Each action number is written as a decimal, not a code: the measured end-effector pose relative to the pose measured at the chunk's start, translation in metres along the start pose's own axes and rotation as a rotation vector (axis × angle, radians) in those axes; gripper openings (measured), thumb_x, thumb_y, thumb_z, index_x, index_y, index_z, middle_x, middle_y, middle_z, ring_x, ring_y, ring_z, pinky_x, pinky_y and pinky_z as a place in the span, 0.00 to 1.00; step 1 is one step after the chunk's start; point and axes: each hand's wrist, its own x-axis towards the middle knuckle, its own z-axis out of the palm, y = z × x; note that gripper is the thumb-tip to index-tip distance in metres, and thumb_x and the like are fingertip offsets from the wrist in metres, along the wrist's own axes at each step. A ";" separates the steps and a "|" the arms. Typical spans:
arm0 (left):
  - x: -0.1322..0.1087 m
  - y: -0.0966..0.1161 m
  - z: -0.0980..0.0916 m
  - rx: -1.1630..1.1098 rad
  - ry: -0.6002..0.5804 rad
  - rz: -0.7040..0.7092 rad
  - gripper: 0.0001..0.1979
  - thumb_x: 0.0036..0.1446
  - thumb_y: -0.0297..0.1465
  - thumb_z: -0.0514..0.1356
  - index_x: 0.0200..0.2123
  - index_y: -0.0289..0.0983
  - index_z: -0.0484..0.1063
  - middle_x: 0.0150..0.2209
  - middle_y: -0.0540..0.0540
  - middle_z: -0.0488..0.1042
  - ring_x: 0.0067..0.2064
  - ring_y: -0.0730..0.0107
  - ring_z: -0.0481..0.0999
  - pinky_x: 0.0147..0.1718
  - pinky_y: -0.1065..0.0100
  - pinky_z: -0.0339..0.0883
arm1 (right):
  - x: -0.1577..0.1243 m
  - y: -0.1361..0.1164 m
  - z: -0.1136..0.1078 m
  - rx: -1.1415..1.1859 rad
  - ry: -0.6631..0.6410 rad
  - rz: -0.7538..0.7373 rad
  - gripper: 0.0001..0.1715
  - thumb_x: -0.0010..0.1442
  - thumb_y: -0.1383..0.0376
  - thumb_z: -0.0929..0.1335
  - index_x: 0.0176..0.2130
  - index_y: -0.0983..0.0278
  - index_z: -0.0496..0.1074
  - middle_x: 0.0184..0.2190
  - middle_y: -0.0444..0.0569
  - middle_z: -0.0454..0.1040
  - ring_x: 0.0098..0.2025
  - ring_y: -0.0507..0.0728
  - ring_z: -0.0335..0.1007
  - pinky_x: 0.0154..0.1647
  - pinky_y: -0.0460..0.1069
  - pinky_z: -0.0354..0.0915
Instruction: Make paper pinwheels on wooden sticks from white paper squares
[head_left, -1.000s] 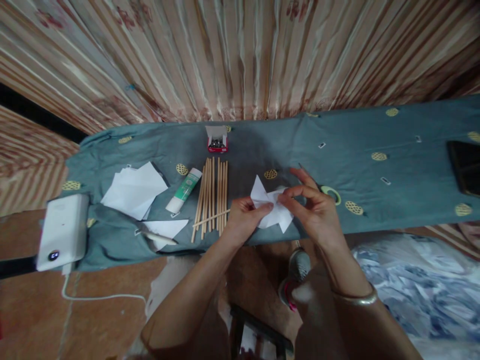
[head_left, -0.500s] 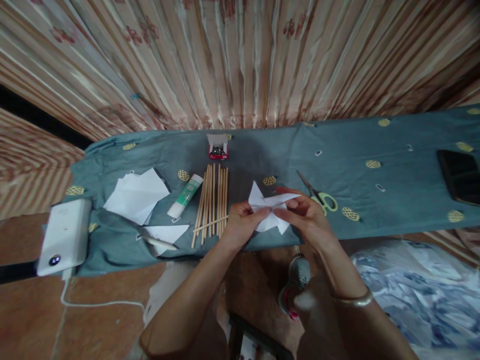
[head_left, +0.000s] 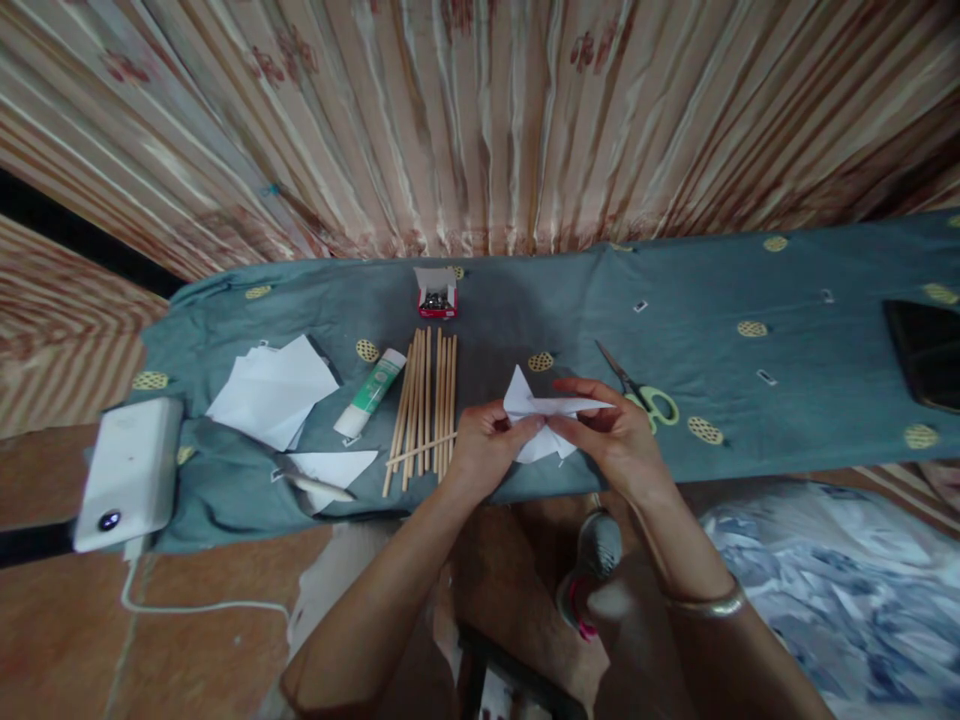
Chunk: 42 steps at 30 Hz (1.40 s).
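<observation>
We are looking down on a blue-grey cloth that is carrying a pile of white sheets and a row of wooden sticks. Just right of the sticks, over the cloth's near edge, the left hand and right hand are both pinching a folded white paper between thumb and fingertips. Green-handled scissors are lying just beyond the right hand.

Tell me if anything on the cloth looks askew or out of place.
One wooden stick lies slantwise across the near ends of the otherwise parallel row of sticks, beside the left hand pinching the folded paper.
</observation>
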 end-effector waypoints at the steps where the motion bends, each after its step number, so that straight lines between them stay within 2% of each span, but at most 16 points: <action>1: 0.000 0.000 0.000 -0.002 0.005 -0.007 0.09 0.41 0.35 0.67 0.24 0.35 0.79 0.21 0.50 0.75 0.23 0.74 0.68 0.24 0.72 0.60 | 0.000 0.000 0.000 0.007 -0.006 0.009 0.25 0.39 0.61 0.77 0.39 0.62 0.73 0.22 0.42 0.78 0.21 0.52 0.71 0.23 0.47 0.66; 12: 0.001 0.005 0.004 -0.093 0.042 -0.077 0.08 0.34 0.33 0.69 0.21 0.36 0.79 0.20 0.51 0.76 0.22 0.74 0.69 0.23 0.73 0.62 | 0.001 0.000 -0.001 0.083 -0.031 0.050 0.24 0.38 0.63 0.78 0.37 0.61 0.73 0.23 0.41 0.78 0.22 0.52 0.71 0.24 0.47 0.66; 17: 0.000 0.006 0.005 -0.095 0.066 -0.093 0.08 0.34 0.33 0.70 0.21 0.36 0.78 0.21 0.50 0.76 0.23 0.74 0.70 0.23 0.72 0.62 | 0.003 0.004 -0.003 0.093 -0.056 -0.005 0.23 0.39 0.62 0.78 0.37 0.59 0.74 0.25 0.40 0.78 0.24 0.52 0.71 0.26 0.48 0.67; 19: 0.000 0.008 0.004 -0.124 0.093 -0.092 0.09 0.35 0.34 0.70 0.22 0.36 0.78 0.23 0.49 0.77 0.24 0.73 0.71 0.25 0.71 0.64 | 0.004 0.004 -0.011 0.068 -0.017 -0.079 0.19 0.43 0.61 0.77 0.37 0.59 0.75 0.27 0.41 0.79 0.28 0.53 0.72 0.30 0.48 0.68; 23: 0.001 0.012 -0.004 -0.179 0.175 -0.058 0.13 0.33 0.36 0.72 0.23 0.36 0.78 0.24 0.49 0.78 0.26 0.72 0.73 0.29 0.70 0.67 | 0.008 0.003 -0.040 -0.173 0.231 -0.298 0.09 0.51 0.59 0.73 0.35 0.59 0.77 0.30 0.44 0.79 0.33 0.54 0.73 0.36 0.50 0.67; 25: 0.001 0.014 -0.010 -0.181 0.192 -0.043 0.15 0.33 0.38 0.73 0.24 0.36 0.79 0.25 0.49 0.79 0.26 0.71 0.74 0.30 0.69 0.68 | 0.008 0.005 -0.054 -0.390 0.279 -0.365 0.08 0.53 0.59 0.71 0.33 0.59 0.77 0.30 0.46 0.78 0.33 0.56 0.73 0.38 0.53 0.68; 28: 0.001 0.014 -0.015 -0.151 0.197 -0.026 0.15 0.33 0.39 0.73 0.26 0.37 0.79 0.26 0.49 0.79 0.27 0.70 0.75 0.30 0.69 0.68 | 0.006 0.012 -0.065 -0.671 0.228 -0.488 0.06 0.56 0.60 0.69 0.33 0.58 0.78 0.37 0.48 0.78 0.41 0.60 0.73 0.47 0.58 0.66; 33: -0.001 0.013 -0.013 -0.138 0.198 -0.028 0.15 0.32 0.39 0.73 0.25 0.37 0.79 0.26 0.48 0.80 0.27 0.70 0.75 0.30 0.68 0.69 | 0.005 0.024 -0.058 -0.930 0.165 -0.625 0.07 0.56 0.63 0.68 0.35 0.59 0.77 0.54 0.53 0.69 0.56 0.66 0.64 0.56 0.63 0.61; 38: 0.001 0.012 -0.009 -0.143 0.193 -0.009 0.12 0.34 0.35 0.72 0.25 0.38 0.79 0.27 0.49 0.80 0.29 0.70 0.76 0.31 0.69 0.69 | 0.010 0.026 -0.052 -1.034 0.159 -0.646 0.04 0.55 0.64 0.69 0.33 0.60 0.76 0.57 0.53 0.65 0.58 0.68 0.62 0.57 0.65 0.59; 42: 0.003 0.011 -0.008 -0.061 0.213 0.026 0.09 0.36 0.33 0.70 0.25 0.37 0.79 0.25 0.50 0.79 0.27 0.71 0.74 0.29 0.70 0.67 | 0.012 0.026 -0.049 -1.084 0.141 -0.631 0.07 0.58 0.65 0.66 0.32 0.62 0.75 0.57 0.57 0.65 0.58 0.68 0.62 0.57 0.64 0.59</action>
